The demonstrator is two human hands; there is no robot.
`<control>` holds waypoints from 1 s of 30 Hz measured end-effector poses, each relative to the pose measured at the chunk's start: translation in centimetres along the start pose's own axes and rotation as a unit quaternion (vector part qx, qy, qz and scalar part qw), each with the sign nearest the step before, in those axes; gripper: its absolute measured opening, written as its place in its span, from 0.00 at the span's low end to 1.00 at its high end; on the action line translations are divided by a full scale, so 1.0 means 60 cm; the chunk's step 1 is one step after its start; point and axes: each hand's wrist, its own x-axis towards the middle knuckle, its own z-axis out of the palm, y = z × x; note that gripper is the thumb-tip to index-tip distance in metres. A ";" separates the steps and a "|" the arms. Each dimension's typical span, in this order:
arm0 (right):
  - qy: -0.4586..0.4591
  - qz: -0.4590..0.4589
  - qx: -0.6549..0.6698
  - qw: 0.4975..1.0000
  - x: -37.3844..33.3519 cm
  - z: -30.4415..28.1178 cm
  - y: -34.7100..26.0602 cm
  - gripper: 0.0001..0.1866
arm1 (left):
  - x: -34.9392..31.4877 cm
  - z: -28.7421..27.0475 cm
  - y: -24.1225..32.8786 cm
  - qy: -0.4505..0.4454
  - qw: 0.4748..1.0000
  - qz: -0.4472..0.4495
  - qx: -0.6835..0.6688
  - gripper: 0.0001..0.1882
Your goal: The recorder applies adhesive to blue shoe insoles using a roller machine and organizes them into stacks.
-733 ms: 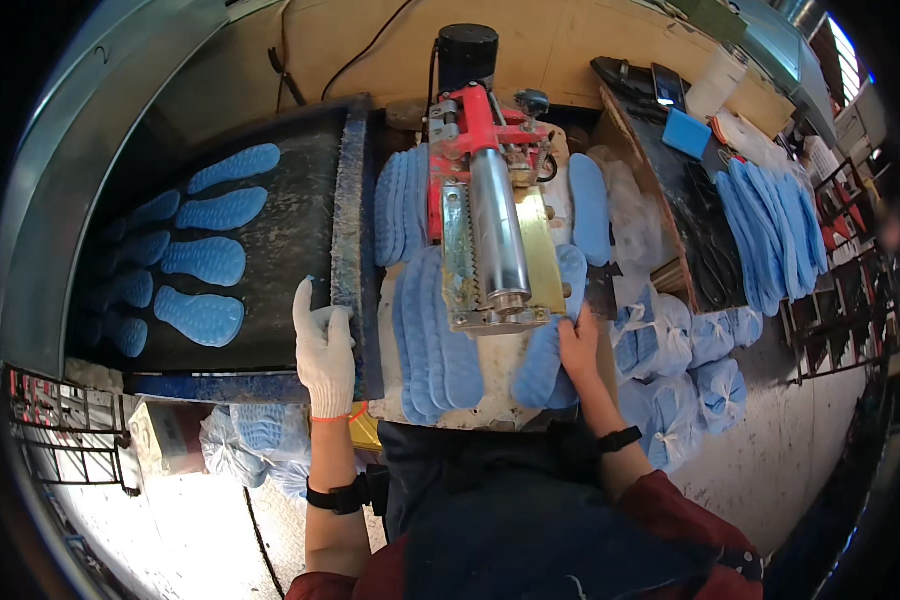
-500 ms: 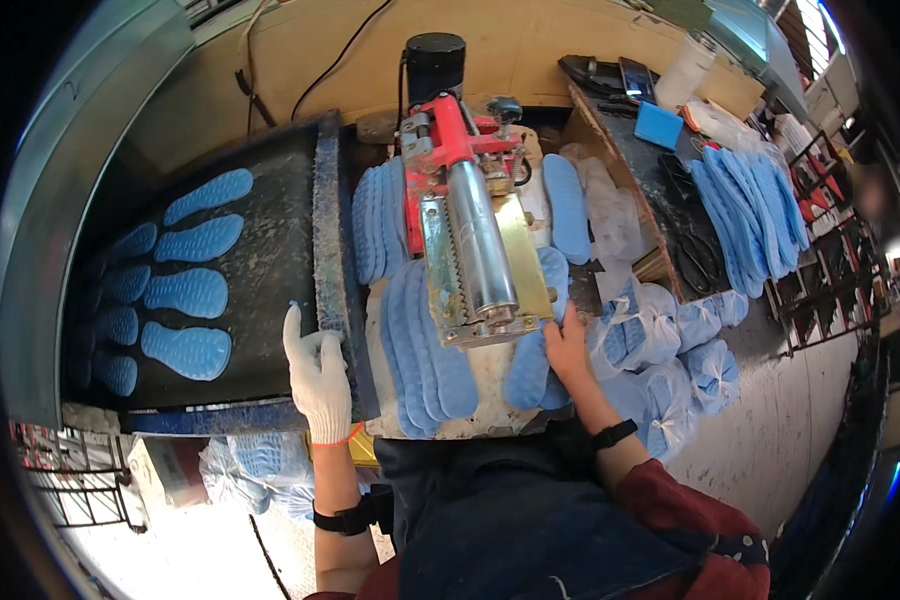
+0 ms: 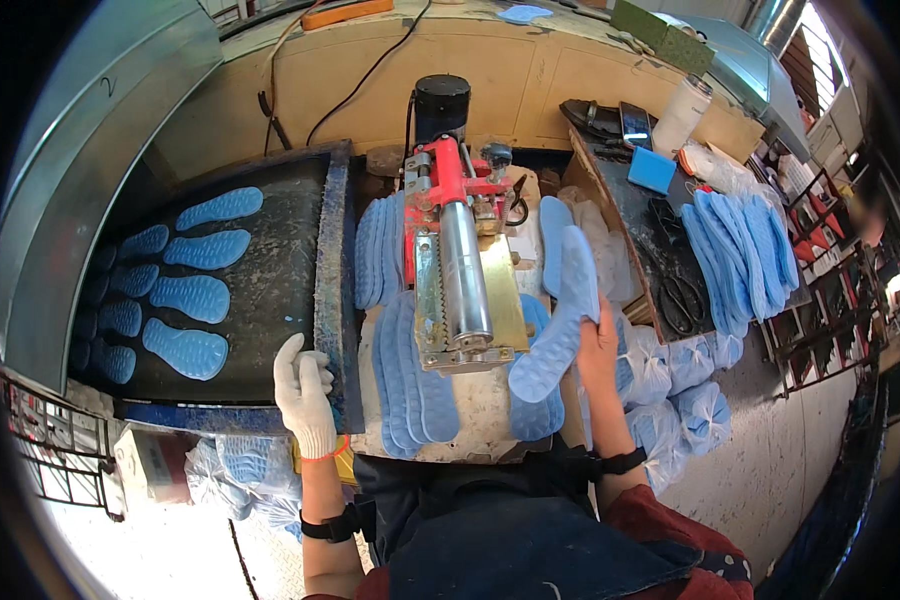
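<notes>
My bare right hand (image 3: 597,352) is closed on one edge of a blue insole (image 3: 553,345), holding it tilted above the right side of the worktable. Beneath it lies a stack of blue insoles (image 3: 537,418), partly covered. My left hand (image 3: 305,392), in a white glove, hovers by the front right corner of a dark conveyor belt (image 3: 270,300); its fingers are loosely bent and apart, with nothing seen in them. Several blue insoles (image 3: 185,345) lie spread on that belt. Between my hands stands a red machine with a metal roller (image 3: 465,275).
Overlapping insoles (image 3: 418,385) lie left of the roller. A side table (image 3: 642,228) at right bears more insoles (image 3: 740,250), scissors (image 3: 682,300), a phone (image 3: 635,125) and a white bottle (image 3: 682,113). Bagged insoles (image 3: 660,435) sit below it. A metal hood (image 3: 120,150) rises at far left.
My right hand has lifted an insole from the right side of the worktable. My left hand has drawn slightly back, its fingers more bent. The view has shifted.
</notes>
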 end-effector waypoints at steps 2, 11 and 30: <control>-0.036 -0.154 -0.097 0.983 0.031 -0.021 -0.042 0.28 | -0.020 0.009 0.021 -0.008 0.999 -0.001 -0.050 0.17; -0.111 -0.204 -0.199 0.952 0.047 0.010 -0.132 0.32 | -0.050 0.081 0.130 -0.159 0.968 0.102 -0.167 0.26; -0.073 0.090 0.042 0.992 -0.040 0.031 0.058 0.09 | 0.034 0.174 0.086 -0.276 0.945 0.132 -0.115 0.50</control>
